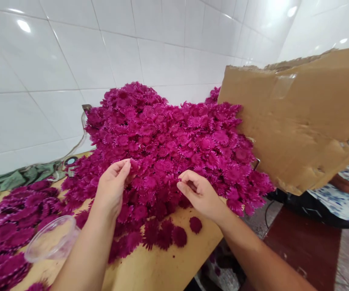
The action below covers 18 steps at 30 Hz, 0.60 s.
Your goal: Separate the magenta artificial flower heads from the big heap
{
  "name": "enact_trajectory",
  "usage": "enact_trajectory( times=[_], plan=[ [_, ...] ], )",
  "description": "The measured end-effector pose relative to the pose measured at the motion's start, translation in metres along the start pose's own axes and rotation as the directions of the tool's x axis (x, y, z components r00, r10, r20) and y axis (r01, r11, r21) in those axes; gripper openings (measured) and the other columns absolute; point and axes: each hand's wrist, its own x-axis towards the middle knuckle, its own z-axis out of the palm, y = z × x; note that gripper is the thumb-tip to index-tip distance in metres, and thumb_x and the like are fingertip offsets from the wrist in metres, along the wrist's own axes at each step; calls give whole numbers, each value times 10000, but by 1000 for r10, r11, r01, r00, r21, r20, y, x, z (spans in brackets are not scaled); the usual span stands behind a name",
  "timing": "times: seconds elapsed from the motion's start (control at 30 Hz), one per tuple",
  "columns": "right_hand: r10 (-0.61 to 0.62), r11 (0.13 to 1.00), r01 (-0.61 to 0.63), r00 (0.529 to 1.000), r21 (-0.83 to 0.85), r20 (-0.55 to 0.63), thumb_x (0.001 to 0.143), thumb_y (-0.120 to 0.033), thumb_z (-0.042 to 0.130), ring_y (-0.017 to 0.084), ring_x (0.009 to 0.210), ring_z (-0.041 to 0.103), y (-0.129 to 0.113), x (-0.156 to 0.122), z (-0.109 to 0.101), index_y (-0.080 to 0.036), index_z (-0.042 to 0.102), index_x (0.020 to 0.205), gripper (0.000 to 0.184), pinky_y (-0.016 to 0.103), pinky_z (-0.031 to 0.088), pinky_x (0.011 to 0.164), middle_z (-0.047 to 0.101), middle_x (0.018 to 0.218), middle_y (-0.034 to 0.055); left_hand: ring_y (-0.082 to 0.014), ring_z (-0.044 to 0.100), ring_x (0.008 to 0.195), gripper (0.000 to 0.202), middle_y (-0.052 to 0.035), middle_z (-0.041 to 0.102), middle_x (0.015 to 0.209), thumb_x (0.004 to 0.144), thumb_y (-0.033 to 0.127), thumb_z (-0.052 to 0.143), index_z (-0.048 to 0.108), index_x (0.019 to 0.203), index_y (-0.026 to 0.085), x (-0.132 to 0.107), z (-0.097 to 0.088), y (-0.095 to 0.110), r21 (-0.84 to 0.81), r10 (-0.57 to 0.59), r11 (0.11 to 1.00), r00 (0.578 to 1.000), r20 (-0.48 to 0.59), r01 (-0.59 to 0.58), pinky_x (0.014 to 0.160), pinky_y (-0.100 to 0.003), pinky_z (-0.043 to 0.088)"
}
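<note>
A big heap of magenta fabric flowers (pixel 168 137) covers the yellow table (pixel 162 266) against the tiled wall. My left hand (pixel 112 186) reaches into the front of the heap, thumb and fingers pinched on one flower at its tip. My right hand (pixel 197 194) is curled at the heap's lower edge, fingers bent inward and pinching something among the petals that I cannot make out. A few loose flowers (pixel 165 236) lie on the table between and below my hands.
A clear plastic cup (pixel 51 240) lies on its side at the left near flattened flowers (pixel 7 230). A torn cardboard sheet (pixel 301 121) stands at the right. Beyond it sits a person in patterned clothing (pixel 348 194). Green cloth (pixel 19 178) and a cable run along the wall.
</note>
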Motion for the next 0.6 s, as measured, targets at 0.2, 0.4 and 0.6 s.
enact_trajectory(
  times=[0.2, 0.4, 0.6],
  plan=[
    [-14, 1000, 14, 999, 6, -31, 798, -256, 486, 119, 643, 427, 5, 0, 7, -194, 403, 639, 190, 255, 363, 609, 443, 670, -7, -191, 567, 903, 101, -35, 665, 867, 646, 265, 620, 685, 702, 212, -10, 8, -4, 397, 361, 828, 918, 164, -396, 883, -269, 383],
    [-126, 975, 120, 992, -187, -19, 806, -213, 489, 138, 677, 422, 0, 5, 4, -193, 393, 640, 193, 274, 348, 630, 453, 701, 10, -132, 482, 511, 194, 4, 573, 513, 639, 343, 617, 646, 545, 176, -29, 23, 1, 414, -96, 897, 848, 521, -153, 528, -229, 382],
    [-160, 947, 160, 987, -277, 24, 830, -183, 449, 148, 667, 412, -5, 5, 4, -194, 377, 635, 208, 285, 343, 625, 452, 685, 23, -109, 475, 546, 148, 20, 571, 565, 645, 311, 605, 635, 613, 170, -32, 28, -8, 367, -63, 920, 877, 476, -133, 555, -204, 382]
  ],
)
